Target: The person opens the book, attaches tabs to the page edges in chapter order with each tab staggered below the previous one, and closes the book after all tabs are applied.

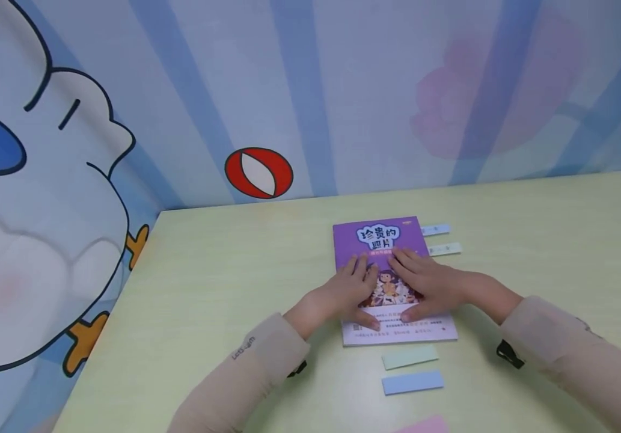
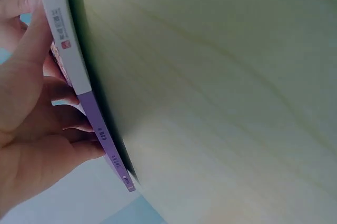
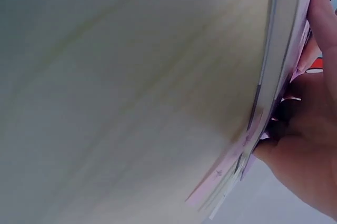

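Observation:
A closed book (image 1: 350, 240) with a purple cover and a white lower band lies on the table. My left hand (image 1: 349, 291) rests palm down on its left half, fingers spread and thumb toward the lower edge. On the right half, my right hand (image 1: 431, 282) presses with spread fingers. Two paper strips stick out past the book's right edge, a pale blue strip (image 1: 436, 230) and a whitish strip (image 1: 446, 249). The left wrist view shows the purple and white spine (image 2: 102, 129) beside the left fingers. A pink strip (image 3: 216, 176) shows at the page edge in the right wrist view.
Below the book lie a pale green strip (image 1: 410, 357), a blue strip (image 1: 413, 382) and, cut off by the frame, a pink paper (image 1: 426, 426). The light table (image 1: 223, 270) meets a wall (image 1: 364, 90) with cartoon pictures at the back.

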`<state>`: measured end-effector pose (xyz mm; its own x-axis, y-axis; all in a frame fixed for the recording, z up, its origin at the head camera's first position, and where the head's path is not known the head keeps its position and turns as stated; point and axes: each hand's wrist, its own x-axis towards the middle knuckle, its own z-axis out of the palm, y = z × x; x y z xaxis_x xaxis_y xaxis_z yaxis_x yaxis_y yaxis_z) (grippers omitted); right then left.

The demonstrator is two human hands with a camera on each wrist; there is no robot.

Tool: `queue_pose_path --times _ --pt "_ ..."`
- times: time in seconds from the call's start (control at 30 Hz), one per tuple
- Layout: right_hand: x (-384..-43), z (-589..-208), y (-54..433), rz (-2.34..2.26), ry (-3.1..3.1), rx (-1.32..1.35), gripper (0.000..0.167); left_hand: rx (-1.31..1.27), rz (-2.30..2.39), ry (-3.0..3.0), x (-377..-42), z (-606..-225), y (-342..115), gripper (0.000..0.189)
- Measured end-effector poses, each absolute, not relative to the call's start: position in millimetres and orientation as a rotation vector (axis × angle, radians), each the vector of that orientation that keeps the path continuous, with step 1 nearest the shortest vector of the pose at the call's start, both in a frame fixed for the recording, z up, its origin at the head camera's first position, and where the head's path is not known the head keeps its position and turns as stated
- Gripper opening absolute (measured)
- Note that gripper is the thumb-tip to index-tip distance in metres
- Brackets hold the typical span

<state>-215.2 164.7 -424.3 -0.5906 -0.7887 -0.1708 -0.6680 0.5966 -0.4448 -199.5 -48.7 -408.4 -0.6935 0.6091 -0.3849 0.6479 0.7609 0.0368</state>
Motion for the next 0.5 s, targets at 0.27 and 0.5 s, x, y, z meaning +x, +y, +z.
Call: queue_pose_path --times 0.27,0.5 --pt "-221 -420 150 -0.262 2.521 -1.228 0.105 0.896 -0.321 2.588 -207 -409 -50 0.112" --pt "-228 -412 159 -0.337 2.523 -1.136 0.097 0.859 -0.024 2.579 -211 -410 -65 0.104"
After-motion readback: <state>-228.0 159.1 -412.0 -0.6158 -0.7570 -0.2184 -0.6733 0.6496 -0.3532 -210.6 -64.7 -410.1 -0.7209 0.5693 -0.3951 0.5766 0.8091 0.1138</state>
